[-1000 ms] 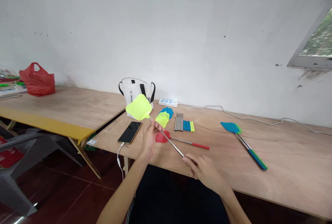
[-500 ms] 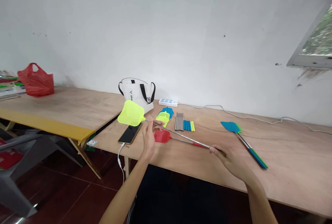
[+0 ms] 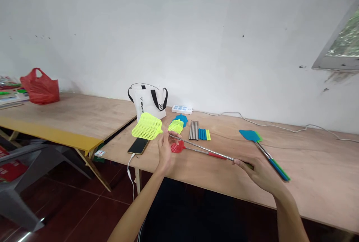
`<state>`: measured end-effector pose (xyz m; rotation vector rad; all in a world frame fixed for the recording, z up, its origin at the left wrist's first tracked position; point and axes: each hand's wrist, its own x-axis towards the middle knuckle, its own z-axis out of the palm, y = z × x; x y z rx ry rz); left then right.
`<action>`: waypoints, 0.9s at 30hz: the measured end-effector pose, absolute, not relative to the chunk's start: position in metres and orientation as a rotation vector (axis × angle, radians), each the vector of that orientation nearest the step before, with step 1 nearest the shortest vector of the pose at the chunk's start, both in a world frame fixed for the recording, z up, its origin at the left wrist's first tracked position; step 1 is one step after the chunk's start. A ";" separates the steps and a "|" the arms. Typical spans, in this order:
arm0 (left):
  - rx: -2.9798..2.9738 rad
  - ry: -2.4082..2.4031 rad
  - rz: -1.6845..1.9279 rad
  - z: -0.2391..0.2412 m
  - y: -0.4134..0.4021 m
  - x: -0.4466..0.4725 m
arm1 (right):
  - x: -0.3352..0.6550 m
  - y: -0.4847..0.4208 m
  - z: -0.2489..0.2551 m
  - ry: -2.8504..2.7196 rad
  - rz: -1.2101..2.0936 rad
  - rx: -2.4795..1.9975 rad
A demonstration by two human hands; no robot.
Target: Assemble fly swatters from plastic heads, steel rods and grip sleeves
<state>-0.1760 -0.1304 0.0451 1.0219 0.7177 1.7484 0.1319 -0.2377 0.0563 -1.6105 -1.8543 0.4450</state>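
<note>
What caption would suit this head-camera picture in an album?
A left hand and a right hand hold a yellow fly swatter, its metal rod drawn out long, above a wooden table.

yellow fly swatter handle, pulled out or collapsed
Pulled out: the rod of the yellow fly swatter stretches from the left hand to the right hand at its grip.

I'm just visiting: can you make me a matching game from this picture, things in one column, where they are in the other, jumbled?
1 yellow fly swatter
2 red fly swatter
3 phone
4 red plastic bag

A on the left table
B lying flat on the near table
C held by the left hand and right hand
D at the table's edge, cable plugged in

Pairs: 1-C, 2-B, 3-D, 4-A
</note>
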 end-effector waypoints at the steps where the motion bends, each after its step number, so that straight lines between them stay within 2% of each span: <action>1: 1.020 0.729 1.753 0.043 -0.130 -0.174 | 0.131 -0.236 0.055 -1.866 0.432 -1.617; 12: 1.241 0.705 1.336 -0.003 -0.178 -0.102 | 0.051 -0.224 0.030 -2.029 -0.012 -1.737; 21: 1.301 0.691 1.258 -0.005 -0.172 -0.107 | 0.036 -0.216 0.020 -1.947 0.222 -1.575; 27: 1.297 0.732 1.312 -0.003 -0.159 -0.114 | 0.055 -0.211 0.019 -1.917 0.326 -1.648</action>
